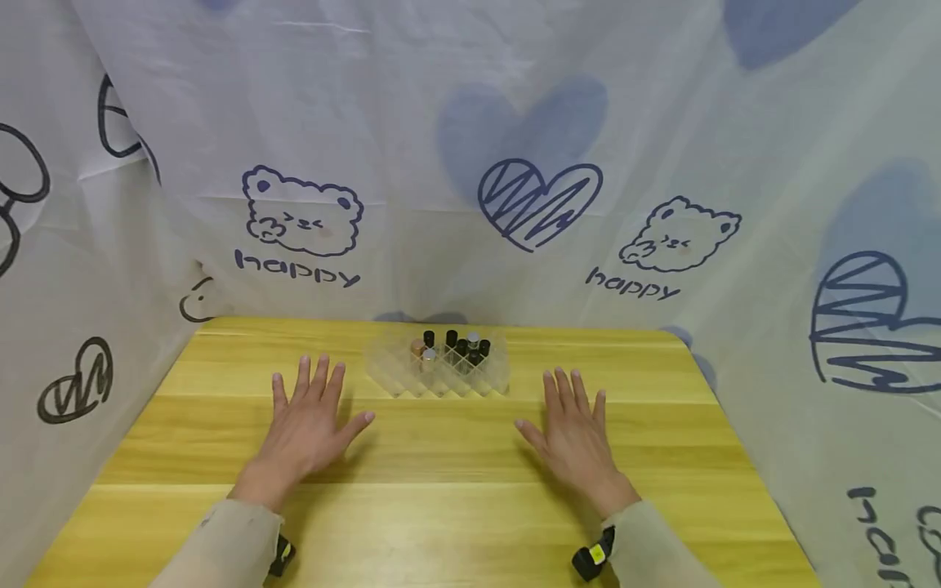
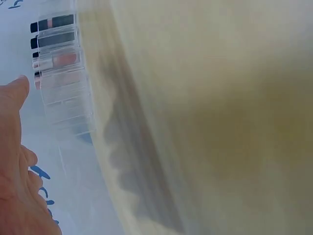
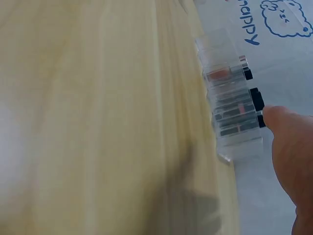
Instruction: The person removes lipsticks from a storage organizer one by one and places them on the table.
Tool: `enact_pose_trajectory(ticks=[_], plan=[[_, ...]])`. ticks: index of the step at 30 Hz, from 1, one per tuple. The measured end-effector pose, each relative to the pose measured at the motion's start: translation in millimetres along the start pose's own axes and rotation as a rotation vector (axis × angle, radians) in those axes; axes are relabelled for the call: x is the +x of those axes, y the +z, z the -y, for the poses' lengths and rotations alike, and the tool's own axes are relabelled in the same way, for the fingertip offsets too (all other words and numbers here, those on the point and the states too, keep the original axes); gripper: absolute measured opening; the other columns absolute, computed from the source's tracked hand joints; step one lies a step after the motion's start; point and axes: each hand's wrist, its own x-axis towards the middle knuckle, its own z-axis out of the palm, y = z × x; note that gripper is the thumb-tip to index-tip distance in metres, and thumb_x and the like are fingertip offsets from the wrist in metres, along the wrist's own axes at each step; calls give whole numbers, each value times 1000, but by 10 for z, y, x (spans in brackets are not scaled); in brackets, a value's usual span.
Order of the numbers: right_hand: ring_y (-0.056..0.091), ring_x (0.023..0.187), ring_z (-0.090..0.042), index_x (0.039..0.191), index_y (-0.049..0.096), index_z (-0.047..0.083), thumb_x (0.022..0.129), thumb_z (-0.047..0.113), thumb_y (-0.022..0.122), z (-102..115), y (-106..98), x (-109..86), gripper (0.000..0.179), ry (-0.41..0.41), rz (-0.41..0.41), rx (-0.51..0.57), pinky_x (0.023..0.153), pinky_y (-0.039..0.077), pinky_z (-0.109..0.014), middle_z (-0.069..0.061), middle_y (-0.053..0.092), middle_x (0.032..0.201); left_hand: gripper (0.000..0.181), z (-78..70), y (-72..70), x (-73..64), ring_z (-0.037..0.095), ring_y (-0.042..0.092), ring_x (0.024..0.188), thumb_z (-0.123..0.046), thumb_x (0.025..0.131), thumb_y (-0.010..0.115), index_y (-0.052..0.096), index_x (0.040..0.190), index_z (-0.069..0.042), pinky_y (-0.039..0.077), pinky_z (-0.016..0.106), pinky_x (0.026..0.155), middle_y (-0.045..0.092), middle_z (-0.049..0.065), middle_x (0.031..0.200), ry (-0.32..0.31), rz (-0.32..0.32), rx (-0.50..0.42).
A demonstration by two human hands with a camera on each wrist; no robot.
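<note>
A clear plastic lipstick organizer (image 1: pixel 382 371) with diamond-shaped slots stands near the table's back edge. Several small cosmetic tubes sit in it, most with black caps (image 1: pixel 452 336), others pinkish or pale. To its left, my left hand (image 1: pixel 305 429) is spread palm down with fingers straight, holding nothing. My right hand (image 1: pixel 577 437) is spread the same way to the right of the organizer, also holding nothing. Both hands are apart from the organizer. Each wrist view shows the organizer's front from the side, with only part of the hand at the image edge.
The yellow wood-grain table (image 1: pixel 434 523) spans the space before me. Pale cloth (image 1: pixel 412 163) printed with hearts, bears and the word "happy" hangs behind it and along both sides. A black wrist camera (image 1: pixel 591 559) shows under the right sleeve (image 1: pixel 654 547).
</note>
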Motion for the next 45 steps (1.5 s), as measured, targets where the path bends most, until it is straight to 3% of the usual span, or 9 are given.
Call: enact_pose_trajectory(ticks=[5, 10, 22, 30, 38, 45], plan=[[10, 164, -41, 169, 22, 7, 104, 66, 51, 50, -20, 195, 92, -6, 35, -15, 125, 7, -78, -18, 20, 175, 99, -63, 31, 248, 48, -6, 162, -72, 103, 46, 19, 168, -2, -17, 74, 122, 9, 26, 175, -6, 15, -20], [4, 164, -39, 170, 15, 8, 104, 65, 53, 107, -19, 380, 95, -6, 94, -2, 125, 4, -77, -16, 14, 177, 100, -121, 88, 461, 44, -9, 163, -72, 103, 45, 15, 169, -2, -20, 70, 124, 2, 23, 176, -12, 48, -20], [10, 164, -39, 170, 10, 4, 102, 56, 64, 230, 141, 709, 101, -35, 215, 1, 129, 11, -70, -17, 10, 177, 106, -151, 198, 752, 44, -2, 163, -77, 102, 36, 13, 167, 2, -8, 66, 129, 2, 24, 175, 2, 92, 6], [12, 164, -38, 169, 8, 1, 104, 40, 63, 294, 230, 751, 93, -21, 264, -1, 131, 15, -65, -20, 13, 176, 106, -141, 243, 854, 42, 1, 164, -78, 102, 33, 11, 167, 3, -2, 65, 131, 9, 24, 175, -5, 108, 33], [13, 164, -37, 168, 7, -1, 104, 25, 57, 309, 264, 715, 85, -38, 266, -20, 131, 21, -59, -22, 15, 176, 104, -148, 252, 819, 42, -1, 164, -75, 104, 33, 8, 167, 4, -8, 62, 131, 5, 24, 175, -2, 124, 3], [14, 164, -38, 168, 9, -2, 104, 22, 56, 312, 248, 682, 83, -44, 263, -22, 132, 20, -58, -22, 15, 175, 103, -158, 255, 792, 42, 2, 164, -76, 105, 26, 7, 167, 3, -4, 63, 132, 6, 22, 175, 11, 124, 25]])
